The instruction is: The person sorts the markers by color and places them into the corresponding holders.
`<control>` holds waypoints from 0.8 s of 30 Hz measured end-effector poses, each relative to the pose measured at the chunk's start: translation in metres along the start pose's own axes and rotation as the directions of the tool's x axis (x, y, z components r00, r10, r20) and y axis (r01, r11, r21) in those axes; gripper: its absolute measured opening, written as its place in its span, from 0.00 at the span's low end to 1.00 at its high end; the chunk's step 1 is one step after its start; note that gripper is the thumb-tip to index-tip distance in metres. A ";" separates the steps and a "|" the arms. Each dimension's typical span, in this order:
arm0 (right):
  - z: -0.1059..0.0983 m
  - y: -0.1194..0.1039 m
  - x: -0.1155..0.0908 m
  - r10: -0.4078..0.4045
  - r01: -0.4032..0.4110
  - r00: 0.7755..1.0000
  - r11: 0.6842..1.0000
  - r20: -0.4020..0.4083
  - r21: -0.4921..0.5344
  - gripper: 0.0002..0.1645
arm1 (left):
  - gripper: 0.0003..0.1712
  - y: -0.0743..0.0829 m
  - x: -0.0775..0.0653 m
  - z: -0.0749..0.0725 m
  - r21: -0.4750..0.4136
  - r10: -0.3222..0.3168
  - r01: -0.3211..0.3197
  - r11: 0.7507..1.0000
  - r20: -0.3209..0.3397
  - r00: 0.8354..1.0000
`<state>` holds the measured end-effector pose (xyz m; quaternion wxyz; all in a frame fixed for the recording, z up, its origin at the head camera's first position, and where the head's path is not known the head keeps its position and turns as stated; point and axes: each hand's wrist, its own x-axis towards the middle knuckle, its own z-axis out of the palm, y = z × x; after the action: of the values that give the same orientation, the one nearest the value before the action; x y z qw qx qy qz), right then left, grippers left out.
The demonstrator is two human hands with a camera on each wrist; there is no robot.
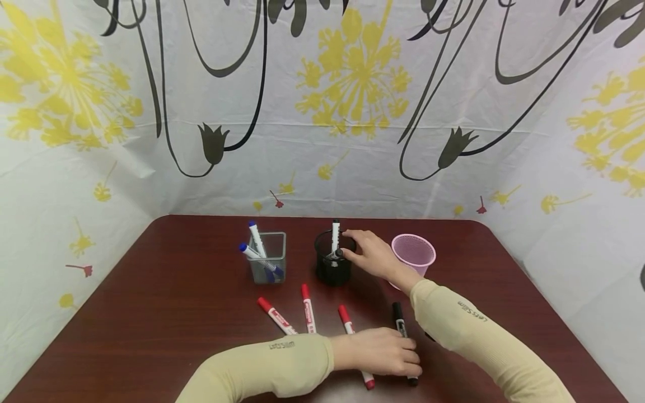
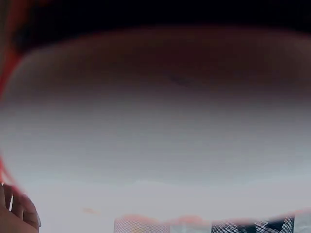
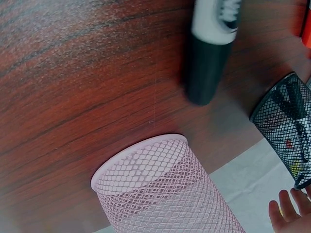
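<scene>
My right hand reaches to the black mesh cup, fingers at its rim and thumb beside the dark end of a tilted marker. A white marker with a black cap stands upright in that cup. In the right wrist view, my right hand's fingers lie spread beside the black cup. Nearer the front, my left hand grips a black-capped marker on the table, its thumb hidden. A red-capped marker passes beneath the left hand.
Two more red markers lie left of the hands, partly behind my left sleeve. A grey mesh holder with blue markers stands at the back left. The pink mesh cup stands behind my right wrist.
</scene>
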<state>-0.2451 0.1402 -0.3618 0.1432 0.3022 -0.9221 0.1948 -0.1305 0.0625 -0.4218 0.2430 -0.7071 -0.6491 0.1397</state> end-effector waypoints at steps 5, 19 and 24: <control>0.000 0.000 0.000 -0.002 0.002 1.000 1.000 -0.008 0.000 0.27 | 0.17 0.000 -0.006 -0.003 0.013 0.093 -0.093 0.996 -0.004 0.996; -0.001 0.001 0.001 -0.015 0.015 1.000 1.000 -0.009 -0.006 0.26 | 0.23 0.002 -0.027 -0.039 0.009 0.120 -0.121 0.993 -0.168 0.978; -0.001 0.000 0.001 -0.014 0.014 1.000 1.000 -0.008 -0.001 0.26 | 0.26 0.000 -0.035 -0.066 -0.008 0.103 -0.109 0.994 -0.265 0.959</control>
<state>-0.2458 0.1407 -0.3609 0.1485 0.3077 -0.9194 0.1947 -0.1003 0.0171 -0.3705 0.3115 -0.7559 -0.5737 0.0500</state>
